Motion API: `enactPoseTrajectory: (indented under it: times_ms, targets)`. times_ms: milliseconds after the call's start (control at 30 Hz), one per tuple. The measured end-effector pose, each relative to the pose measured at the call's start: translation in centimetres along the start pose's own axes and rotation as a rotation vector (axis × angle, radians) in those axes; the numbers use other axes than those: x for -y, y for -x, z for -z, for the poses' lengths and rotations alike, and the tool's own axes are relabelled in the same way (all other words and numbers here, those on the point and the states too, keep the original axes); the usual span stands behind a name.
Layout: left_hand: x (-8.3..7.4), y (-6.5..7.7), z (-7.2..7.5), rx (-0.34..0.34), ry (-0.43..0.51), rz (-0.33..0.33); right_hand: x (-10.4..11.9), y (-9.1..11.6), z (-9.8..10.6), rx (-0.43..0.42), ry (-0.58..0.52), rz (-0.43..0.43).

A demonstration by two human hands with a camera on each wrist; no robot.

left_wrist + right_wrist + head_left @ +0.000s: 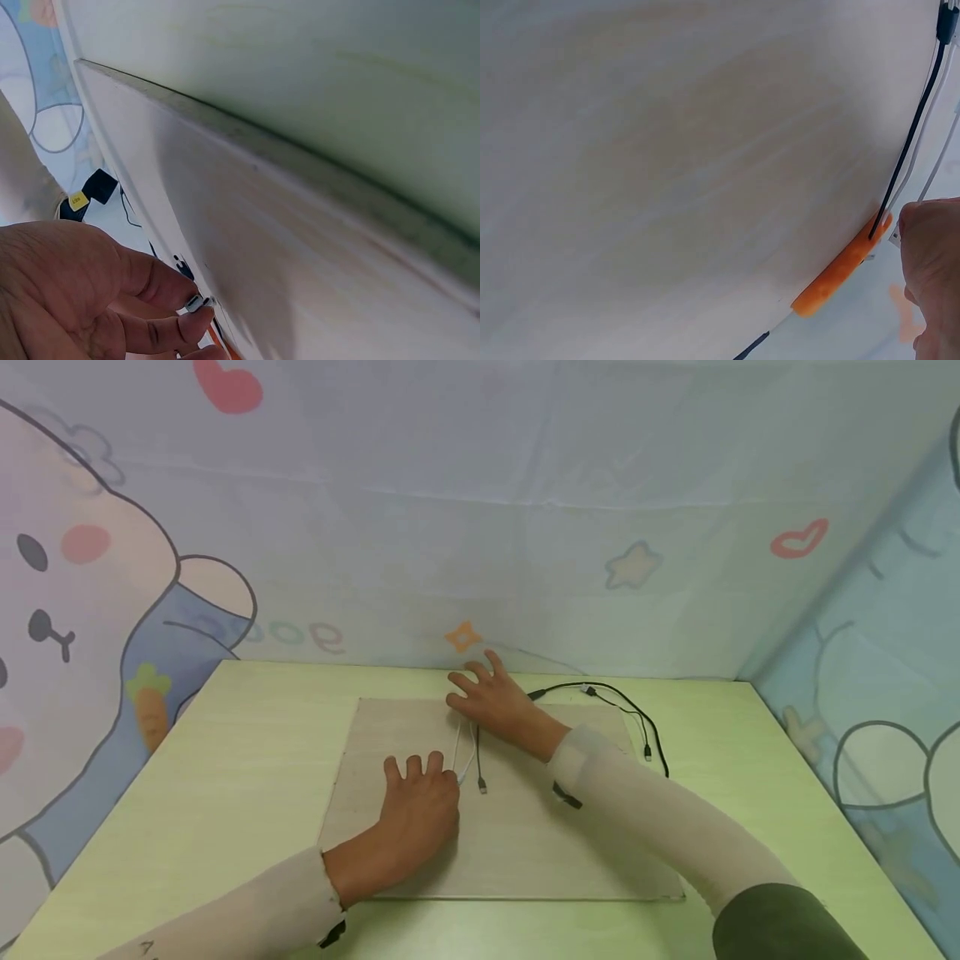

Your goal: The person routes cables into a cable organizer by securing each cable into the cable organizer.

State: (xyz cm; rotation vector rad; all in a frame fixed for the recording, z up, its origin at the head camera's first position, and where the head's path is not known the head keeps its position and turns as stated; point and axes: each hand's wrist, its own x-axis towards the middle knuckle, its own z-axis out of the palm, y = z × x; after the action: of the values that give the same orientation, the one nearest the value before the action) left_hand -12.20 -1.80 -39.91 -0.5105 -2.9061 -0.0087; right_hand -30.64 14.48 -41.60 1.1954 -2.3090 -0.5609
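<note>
Count: two hands, one board [555,860] flat on one table [202,810]. On or near the board we count one white cable [474,752], showing as two strands between the hands; one black cable [479,752] ending in a dark plug [482,787]; one thick black cable [654,731] arching past the board's right edge; and one thin black cord [626,699] with a plug at each end. We also note one orange bar [836,274], with the black cable reaching it.

Grip, left hand [420,814]: thumb and index finger pinch a small metal-ended plug [196,303] where the white strands converge. Grip, right hand [497,706]: the white cable runs into its fingertips, and we read a pinch; the thumb is hidden in the head view.

Pose: left palm down over the board's middle, outer fingers raised. Right arm reaches across to the far edge, fingers spread.
</note>
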Motion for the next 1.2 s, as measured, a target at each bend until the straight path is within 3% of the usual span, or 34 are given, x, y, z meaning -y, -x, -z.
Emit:
enactPoseTrajectory:
  times_ms: [233, 467, 700, 967, 1067, 1200]
  targets:
    - [-0.6, -0.6, 0.0, 0.019, -0.001, -0.008, -0.7, 0.5, -0.1, 0.017, -0.025, -0.010]
    - [-1.0, -0.7, -0.1, -0.017, -0.004, -0.026, -0.9, 0.8, -0.5, -0.040, -0.058, -0.020]
    - [-1.5, -1.1, -0.2, -0.003, 0.007, -0.037, -1.2, 0.9, -0.3, 0.034, -0.035, -0.030]
    - [-2.2, -1.7, -0.2, 0.011, 0.007, -0.059, -1.7, 1.2, -0.4, 0.041, -0.045, -0.044]
    - [-2.2, -2.1, -0.9, 0.004, 0.018, -0.066, -1.8, 1.2, -0.3, 0.056, -0.062, -0.051]
    - [-1.8, -3.2, -4.0, -0.035, 0.022, -0.090, -2.2, 1.3, -0.2, 0.091, -0.074, -0.063]
